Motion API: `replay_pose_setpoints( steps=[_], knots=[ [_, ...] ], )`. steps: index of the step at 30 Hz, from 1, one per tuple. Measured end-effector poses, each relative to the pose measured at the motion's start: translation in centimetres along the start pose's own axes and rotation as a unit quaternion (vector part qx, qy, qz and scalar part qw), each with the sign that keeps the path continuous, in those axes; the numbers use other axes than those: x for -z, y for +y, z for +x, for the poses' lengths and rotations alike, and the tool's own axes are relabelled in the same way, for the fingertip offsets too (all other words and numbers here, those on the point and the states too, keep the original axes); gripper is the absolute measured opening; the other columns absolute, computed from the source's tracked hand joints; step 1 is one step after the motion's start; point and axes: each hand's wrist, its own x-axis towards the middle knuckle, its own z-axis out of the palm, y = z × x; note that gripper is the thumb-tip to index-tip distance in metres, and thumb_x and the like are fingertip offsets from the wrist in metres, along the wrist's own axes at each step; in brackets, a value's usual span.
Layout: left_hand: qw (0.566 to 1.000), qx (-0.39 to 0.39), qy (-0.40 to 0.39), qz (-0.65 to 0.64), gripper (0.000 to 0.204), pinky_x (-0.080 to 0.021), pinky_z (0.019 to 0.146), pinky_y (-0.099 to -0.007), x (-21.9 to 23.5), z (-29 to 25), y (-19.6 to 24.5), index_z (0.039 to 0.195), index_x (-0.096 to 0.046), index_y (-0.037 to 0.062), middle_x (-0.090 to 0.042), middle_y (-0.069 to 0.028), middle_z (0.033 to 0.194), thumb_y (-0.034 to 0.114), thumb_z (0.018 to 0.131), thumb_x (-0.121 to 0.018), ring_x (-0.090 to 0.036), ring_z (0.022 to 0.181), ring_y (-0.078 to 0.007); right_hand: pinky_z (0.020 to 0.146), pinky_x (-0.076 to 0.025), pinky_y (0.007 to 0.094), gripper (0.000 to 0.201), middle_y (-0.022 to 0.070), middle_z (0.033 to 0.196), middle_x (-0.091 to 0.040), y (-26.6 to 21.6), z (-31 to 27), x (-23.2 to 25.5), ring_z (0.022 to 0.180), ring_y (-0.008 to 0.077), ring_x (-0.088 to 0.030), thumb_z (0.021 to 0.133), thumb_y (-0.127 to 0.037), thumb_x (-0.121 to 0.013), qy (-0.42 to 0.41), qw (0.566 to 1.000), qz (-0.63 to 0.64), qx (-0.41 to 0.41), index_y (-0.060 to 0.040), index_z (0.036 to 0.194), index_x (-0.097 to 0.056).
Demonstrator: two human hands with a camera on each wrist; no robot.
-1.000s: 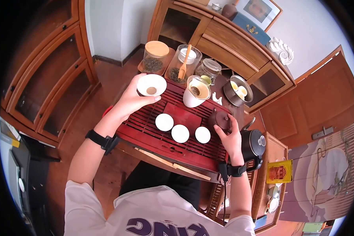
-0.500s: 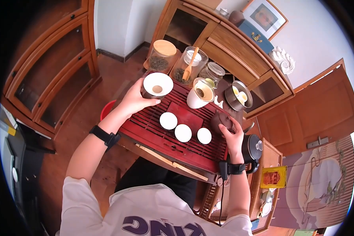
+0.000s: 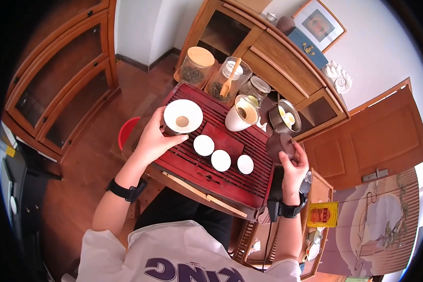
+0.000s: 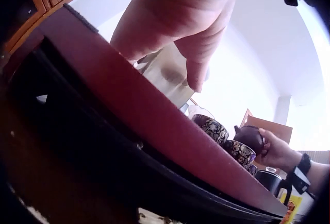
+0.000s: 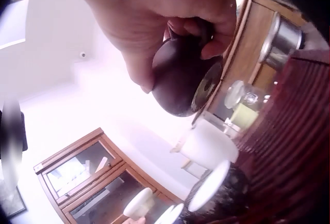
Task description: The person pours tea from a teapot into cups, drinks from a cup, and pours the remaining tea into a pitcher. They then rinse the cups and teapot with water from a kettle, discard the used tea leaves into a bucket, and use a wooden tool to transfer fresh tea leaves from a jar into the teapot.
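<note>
My left hand (image 3: 154,138) grips a flared bowl (image 3: 177,109), white inside with a tan disc at its bottom, over the left part of the slatted red tea tray (image 3: 221,190). In my right hand (image 3: 295,175) is a dark brown clay teapot (image 3: 278,146), raised over the tray's right end. Its underside faces the right wrist camera, and fingers curl at the handle of this teapot (image 5: 178,77). Three small cups (image 3: 221,160), white inside, stand between the hands. The left wrist view shows black-and-gold patterns outside these cups (image 4: 211,127).
Behind the cups stands a white pitcher (image 3: 237,121) with a strainer on top. Tea-leaf jars (image 3: 193,70), one with a wooden scoop (image 3: 229,81), line the tray's far side. A steel bowl (image 3: 278,120) is at back right. A black kettle (image 4: 269,180) sits beyond the right end.
My right hand has lifted the teapot off the tray and moved it rightward. The left hand, still holding the bowl, has come slightly lower and nearer. The small cups stay in place.
</note>
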Motion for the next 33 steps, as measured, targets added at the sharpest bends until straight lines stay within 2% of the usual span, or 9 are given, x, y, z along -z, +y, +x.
replay_pose_setpoints(
  steps=[7,9,13,16,25,28,30,31,33],
  knots=[
    [0.995,-0.09,0.041,-0.015,0.101,-0.039,0.115,-0.044,-0.9,-0.7,-0.6,0.155,-0.028,0.0066,-0.048,-0.0149,0.145,0.01,0.074,-0.089,-0.045,0.139,-0.0252,0.093,-0.054,0.0293,0.065,0.0144,0.119,-0.069,-9.0,3.9,-3.3,0.106,0.0173,-0.068,0.074,-0.002,-0.086,-0.154,0.986,-0.052,0.039,0.0033,0.133,-0.058],
    [0.985,-0.148,0.022,-0.084,0.108,-0.038,0.115,-0.0432,-1.0,-0.4,-0.7,0.157,-0.024,0.0074,-0.049,-0.0139,0.144,0.012,0.072,-0.09,-0.046,0.138,-0.0249,0.093,-0.055,0.0293,0.066,0.0133,0.117,-0.07,-10.8,4.8,-5.3,0.105,0.0173,-0.068,0.072,-0.004,-0.088,-0.258,0.961,-0.085,0.05,0.0026,0.131,-0.059],
    [0.982,-0.138,0.049,-0.121,0.106,-0.038,0.114,-0.0412,-1.3,0.3,-1.4,0.155,-0.028,0.0061,-0.049,-0.0126,0.144,0.014,0.071,-0.092,-0.047,0.136,-0.0238,0.092,-0.055,0.0295,0.064,0.0102,0.114,-0.07,-12.5,5.8,-9.7,0.103,0.0155,-0.069,0.07,-0.007,-0.09,-0.34,0.93,-0.125,0.052,0.0014,0.127,-0.063],
    [0.984,-0.126,0.038,-0.122,0.098,-0.039,0.114,-0.0396,-1.3,0.4,-1.5,0.15,-0.037,0.0032,-0.051,-0.0117,0.142,0.015,0.07,-0.092,-0.048,0.135,-0.023,0.091,-0.055,0.0299,0.064,0.0089,0.114,-0.07,-13.2,6.2,-12.5,0.101,0.0144,-0.069,0.069,-0.01,-0.092,-0.378,0.915,-0.135,0.039,0.0002,0.126,-0.064],
    [0.987,-0.126,0.009,-0.095,0.097,-0.033,0.117,-0.039,-0.7,0.2,-0.9,0.152,-0.034,0.0034,-0.045,-0.0112,0.147,0.015,0.073,-0.09,-0.043,0.139,-0.023,0.092,-0.053,0.0326,0.061,0.0082,0.113,-0.072,-15.3,7.8,-16.0,0.102,0.0162,-0.069,0.067,-0.013,-0.093,-0.469,0.847,-0.241,0.067,-0.0033,0.122,-0.069],
    [0.987,-0.124,0.004,-0.105,0.096,-0.033,0.117,-0.0384,-0.6,0.1,-0.9,0.151,-0.035,0.0032,-0.045,-0.0109,0.147,0.015,0.073,-0.089,-0.043,0.138,-0.0227,0.096,-0.052,0.0302,0.064,0.0088,0.118,-0.069,-16.3,7.9,-16.7,0.104,0.0144,-0.066,0.067,-0.004,-0.092,-0.498,0.818,-0.28,0.063,0.0019,0.125,-0.065],
    [0.987,-0.119,0.003,-0.11,0.095,-0.033,0.117,-0.0382,-0.7,0.1,-0.9,0.151,-0.035,0.0032,-0.046,-0.0108,0.146,0.014,0.073,-0.089,-0.043,0.138,-0.0225,0.087,-0.056,0.0347,0.059,0.0104,0.106,-0.073,-16.2,8.1,-17.0,0.095,0.0212,-0.071,0.064,-0.016,-0.093,-0.509,0.808,-0.262,0.139,-0.0037,0.117,-0.071],
    [0.987,-0.12,0.002,-0.111,0.095,-0.034,0.116,-0.0381,-0.6,0.2,-0.9,0.151,-0.035,0.0033,-0.046,-0.0107,0.146,0.013,0.073,-0.089,-0.043,0.138,-0.0223,0.087,-0.056,0.0347,0.059,0.0104,0.106,-0.073,-16.4,8.1,-17.3,0.095,0.0212,-0.071,0.064,-0.016,-0.093,-0.509,0.809,-0.261,0.136,-0.0037,0.117,-0.071],
    [0.987,-0.118,0.0,-0.112,0.094,-0.034,0.116,-0.038,-0.6,0.2,-0.8,0.151,-0.035,0.0034,-0.045,-0.0105,0.147,0.012,0.073,-0.088,-0.043,0.138,-0.0222,0.084,-0.056,0.0333,0.056,0.0127,0.1,-0.074,-17.2,8.1,-17.9,0.089,0.0243,-0.071,0.063,-0.013,-0.092,-0.52,0.771,-0.301,0.21,-0.0022,0.115,-0.072]
  ],
)
